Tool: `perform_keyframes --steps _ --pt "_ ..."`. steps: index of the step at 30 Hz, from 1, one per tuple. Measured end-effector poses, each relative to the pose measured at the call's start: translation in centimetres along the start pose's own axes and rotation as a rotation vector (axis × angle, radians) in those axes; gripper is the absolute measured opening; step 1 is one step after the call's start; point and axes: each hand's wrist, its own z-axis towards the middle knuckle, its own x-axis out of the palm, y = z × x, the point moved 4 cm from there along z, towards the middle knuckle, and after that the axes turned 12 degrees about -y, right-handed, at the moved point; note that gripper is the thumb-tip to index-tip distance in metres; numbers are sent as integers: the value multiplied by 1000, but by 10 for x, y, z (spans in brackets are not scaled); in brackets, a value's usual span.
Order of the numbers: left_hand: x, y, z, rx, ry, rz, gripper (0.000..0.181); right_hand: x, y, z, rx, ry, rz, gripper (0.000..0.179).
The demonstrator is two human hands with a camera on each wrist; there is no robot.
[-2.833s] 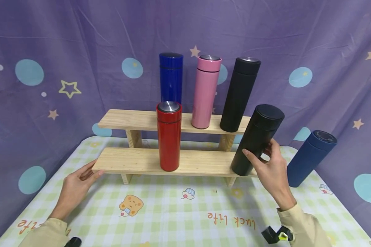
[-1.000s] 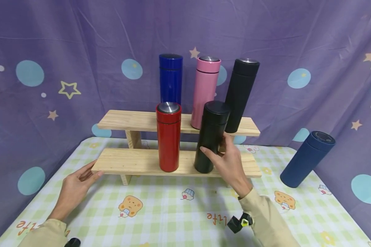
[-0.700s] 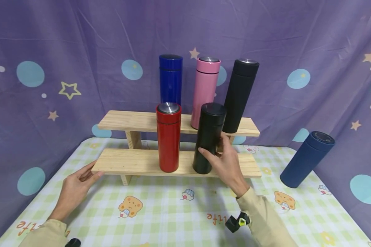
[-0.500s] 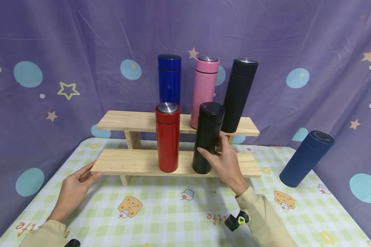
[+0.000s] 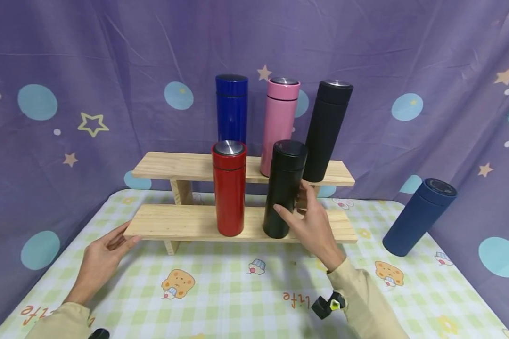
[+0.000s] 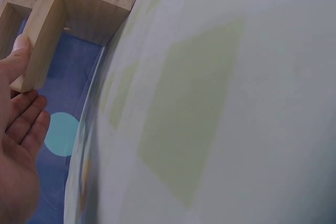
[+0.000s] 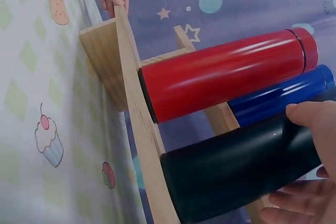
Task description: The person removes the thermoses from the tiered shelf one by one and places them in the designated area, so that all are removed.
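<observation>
My right hand (image 5: 311, 223) is around a black thermos (image 5: 283, 193), which stands upright on the lower wooden shelf (image 5: 174, 221). Its thumb overlaps the front of the thermos, and in the right wrist view the fingers (image 7: 294, 203) lie loosely spread beside the body. To the left stands a red thermos (image 5: 230, 193) with a steel lid top. My left hand (image 5: 103, 256) pinches the shelf's left end, thumb on top and fingers beneath; the left wrist view shows the same shelf end (image 6: 44, 51) at the thumb.
On the upper shelf (image 5: 174, 165) stand a blue thermos (image 5: 232, 113), a pink thermos (image 5: 280, 127) and a tall black thermos (image 5: 327, 134). A navy thermos (image 5: 420, 219) stands on the checked tablecloth (image 5: 220, 292) at the right. A purple curtain (image 5: 123, 70) hangs behind.
The black thermos has moved left along the lower shelf, from its right end to beside the red one. Lately my right hand has shifted slightly right against it. The left hand stays.
</observation>
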Motion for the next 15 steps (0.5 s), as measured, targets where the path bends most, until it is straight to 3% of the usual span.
perform_keyframes --steps 8,15 --pt "-1 1 1 -2 -8 10 77 -14 -9 -11 -6 -14 31 77" --pt "2 1 1 -3 -10 3 76 -39 -22 -23 -26 -70 -18 74"
